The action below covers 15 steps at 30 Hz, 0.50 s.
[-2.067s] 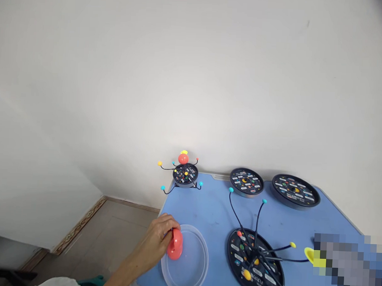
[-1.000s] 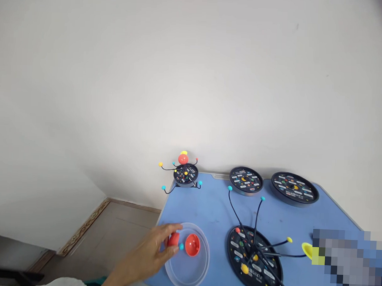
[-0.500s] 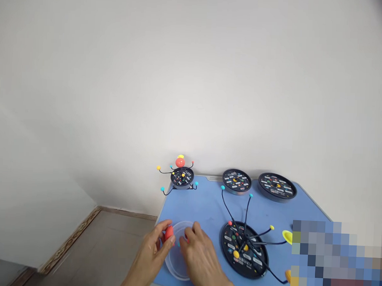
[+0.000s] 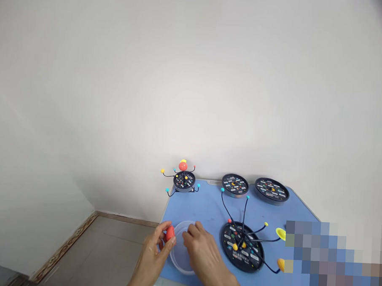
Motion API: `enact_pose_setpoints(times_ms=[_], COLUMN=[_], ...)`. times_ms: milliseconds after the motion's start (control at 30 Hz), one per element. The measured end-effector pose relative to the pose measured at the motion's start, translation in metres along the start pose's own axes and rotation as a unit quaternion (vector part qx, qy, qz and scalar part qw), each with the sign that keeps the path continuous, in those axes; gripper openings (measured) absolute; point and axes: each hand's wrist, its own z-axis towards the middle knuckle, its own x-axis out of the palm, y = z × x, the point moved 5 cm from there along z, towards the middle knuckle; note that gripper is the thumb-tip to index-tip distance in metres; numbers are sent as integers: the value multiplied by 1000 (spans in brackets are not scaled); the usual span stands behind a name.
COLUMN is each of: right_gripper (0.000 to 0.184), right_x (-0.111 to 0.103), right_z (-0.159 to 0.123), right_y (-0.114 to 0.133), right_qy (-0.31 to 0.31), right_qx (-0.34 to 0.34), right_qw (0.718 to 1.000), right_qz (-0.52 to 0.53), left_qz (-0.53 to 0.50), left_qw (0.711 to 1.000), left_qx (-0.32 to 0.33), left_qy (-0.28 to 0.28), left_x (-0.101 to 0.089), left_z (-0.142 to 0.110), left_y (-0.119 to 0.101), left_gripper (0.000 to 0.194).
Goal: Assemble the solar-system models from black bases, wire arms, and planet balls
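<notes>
In my left hand (image 4: 154, 251), a red plastic ball-like piece (image 4: 170, 232) is pinched between thumb and fingers, above the left rim of a clear round plastic tub (image 4: 177, 264). My right hand (image 4: 202, 253) is over the tub's right side with its fingers curled together; whatever they grip is hidden. Just right of that hand stands a solar system model with a black disc base (image 4: 241, 261). Thin black arms rise from it, carrying blue, red and yellow balls and a yellow ringed planet (image 4: 281, 234).
A smaller model with a red ball (image 4: 183, 166) stands at the table's back left corner. Two black discs with printed labels, one in the back middle (image 4: 235, 185) and one at the back right (image 4: 271, 191), lie on the blue table (image 4: 204, 207). The wall is close behind.
The view has shifted slightly. My right hand has shifted a little over the tub, and the blue and red bits by its fingertips no longer show. My left hand keeps the red piece, turned slightly.
</notes>
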Motion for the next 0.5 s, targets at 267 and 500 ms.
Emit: enact_pose_setpoints(times_ms=[267, 500], right_gripper=[37, 38], right_x=[-37, -37], right_z=[-75, -92], right_y=[-32, -30], right_qy=[-41, -85], right_qx=[210, 265], right_qw=[715, 559], right_qz=[665, 781], left_qz=[198, 365], left_qw=[966, 908], left_qx=[87, 99], left_qy=[140, 181], left_x=[30, 52], left_z=[-3, 0], left_y=[-32, -44], left_gripper=[31, 33])
